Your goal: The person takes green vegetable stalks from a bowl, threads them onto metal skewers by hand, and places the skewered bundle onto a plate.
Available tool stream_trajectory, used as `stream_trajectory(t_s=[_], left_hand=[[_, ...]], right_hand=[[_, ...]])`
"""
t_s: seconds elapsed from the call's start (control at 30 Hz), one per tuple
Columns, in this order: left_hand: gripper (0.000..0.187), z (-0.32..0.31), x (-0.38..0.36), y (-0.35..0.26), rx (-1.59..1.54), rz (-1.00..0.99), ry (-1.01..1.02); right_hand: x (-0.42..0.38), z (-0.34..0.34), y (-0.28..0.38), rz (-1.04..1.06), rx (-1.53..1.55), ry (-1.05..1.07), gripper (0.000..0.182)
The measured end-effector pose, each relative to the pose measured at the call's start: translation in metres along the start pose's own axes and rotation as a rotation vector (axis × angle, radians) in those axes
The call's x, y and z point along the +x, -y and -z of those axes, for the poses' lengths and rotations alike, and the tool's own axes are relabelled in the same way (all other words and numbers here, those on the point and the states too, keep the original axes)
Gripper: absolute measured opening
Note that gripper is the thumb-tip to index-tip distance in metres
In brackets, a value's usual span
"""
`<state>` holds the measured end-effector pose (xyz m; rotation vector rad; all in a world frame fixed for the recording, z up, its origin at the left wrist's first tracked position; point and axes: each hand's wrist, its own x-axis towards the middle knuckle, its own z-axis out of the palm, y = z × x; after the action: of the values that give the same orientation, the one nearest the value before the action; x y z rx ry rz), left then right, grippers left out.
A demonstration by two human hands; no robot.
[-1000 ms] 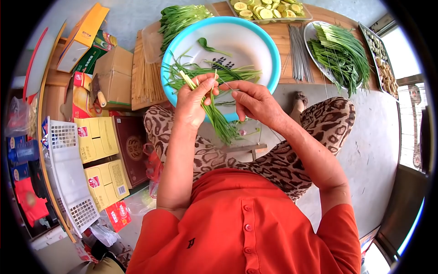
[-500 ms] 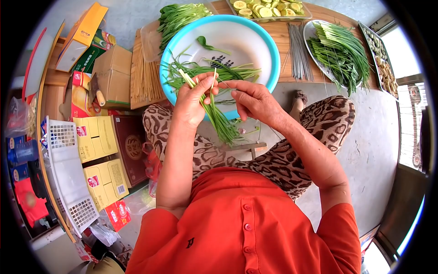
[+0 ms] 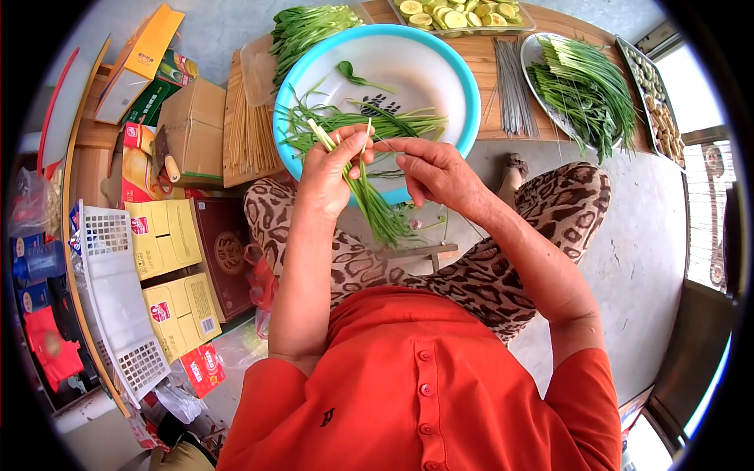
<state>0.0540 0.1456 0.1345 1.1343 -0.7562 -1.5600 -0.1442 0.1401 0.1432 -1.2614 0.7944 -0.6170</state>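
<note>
Left hand (image 3: 334, 169) raised, wrapped round green stalks (image 3: 375, 210) across the basin's (image 3: 472, 90) near rim — right hand (image 3: 436, 169) pinching a thin item (hard to identify); loose greens (image 3: 314, 132) lie inside the basin.

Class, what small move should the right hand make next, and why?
Probably push what looks like a thin skewer through the raised pale stalk: the right hand seems to hold it near that stalk, while the left hand grips the green bunch.
</note>
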Motion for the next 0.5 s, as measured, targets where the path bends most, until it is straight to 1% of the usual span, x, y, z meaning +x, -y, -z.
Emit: stream_trajectory(t_s=[0.23,0.5], left_hand=[[0.021,0.0063,0.0006,-0.0002,0.072,-0.058,0.030],[0.021,0.0049,-0.0022,-0.0047,0.127,-0.050,0.032]], right_hand=[[0.0011,0.0001,-0.0038,-0.014,0.001,0.013,0.031],[0.0006,0.0017,-0.0073,-0.018,0.014,0.036,0.031]])
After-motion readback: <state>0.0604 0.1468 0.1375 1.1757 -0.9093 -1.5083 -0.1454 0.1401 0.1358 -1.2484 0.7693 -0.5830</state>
